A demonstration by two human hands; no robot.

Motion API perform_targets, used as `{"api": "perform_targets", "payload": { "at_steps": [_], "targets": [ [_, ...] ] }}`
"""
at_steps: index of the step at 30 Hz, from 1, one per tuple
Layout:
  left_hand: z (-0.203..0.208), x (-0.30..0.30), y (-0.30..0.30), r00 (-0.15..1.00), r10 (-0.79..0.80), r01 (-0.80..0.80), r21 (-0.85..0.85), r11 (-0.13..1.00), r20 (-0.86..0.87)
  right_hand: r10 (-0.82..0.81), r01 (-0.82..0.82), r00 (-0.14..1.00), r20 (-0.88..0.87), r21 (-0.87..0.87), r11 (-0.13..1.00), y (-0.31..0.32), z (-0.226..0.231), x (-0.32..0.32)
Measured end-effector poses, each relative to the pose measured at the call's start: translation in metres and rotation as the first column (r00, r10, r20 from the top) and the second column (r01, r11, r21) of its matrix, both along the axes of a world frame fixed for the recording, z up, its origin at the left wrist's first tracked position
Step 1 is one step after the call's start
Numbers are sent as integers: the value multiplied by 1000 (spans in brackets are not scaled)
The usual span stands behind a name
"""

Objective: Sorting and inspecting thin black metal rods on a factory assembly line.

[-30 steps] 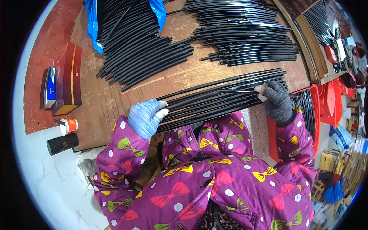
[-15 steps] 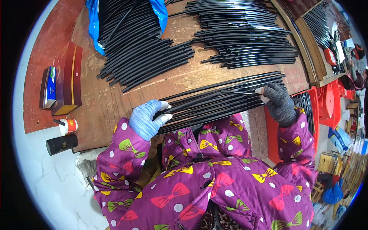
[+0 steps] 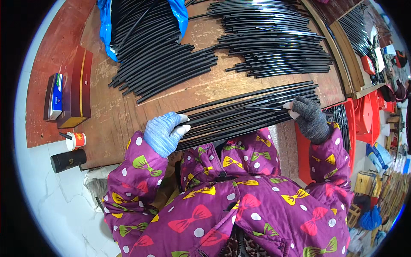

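On the bench lie two rod piles, and at its near edge the left hand grips black rods that look not yet done while the right hand pinches a thin stick.

A worn brown wooden bench fills the middle, with a dull red panel along its left. Pale, grey-veined floor shows at lower left. A wooden strip borders the right; beyond, the room is cluttered.
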State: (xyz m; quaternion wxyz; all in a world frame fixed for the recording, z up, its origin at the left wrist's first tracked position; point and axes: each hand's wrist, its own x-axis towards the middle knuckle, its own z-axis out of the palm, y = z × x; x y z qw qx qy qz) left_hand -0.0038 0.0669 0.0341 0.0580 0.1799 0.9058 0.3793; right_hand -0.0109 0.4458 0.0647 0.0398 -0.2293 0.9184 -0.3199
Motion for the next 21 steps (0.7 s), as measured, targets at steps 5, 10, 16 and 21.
{"api": "perform_targets", "payload": {
  "at_steps": [5,10,16,21],
  "targets": [
    [-1,0,-1,999,19,-18,-22,1000,45,-3,2,999,39,19,1000,-3,3,0],
    [-1,0,1,999,-24,25,-9,1000,33,50,-52,998,45,61,997,-3,3,-2],
    [0,4,14,984,-177,174,-124,977,-16,199,-199,980,11,109,974,-42,8,-3],
    [2,5,0,991,-127,122,-115,986,-37,89,-68,989,-120,173,983,-44,13,-5]
  ]
}}
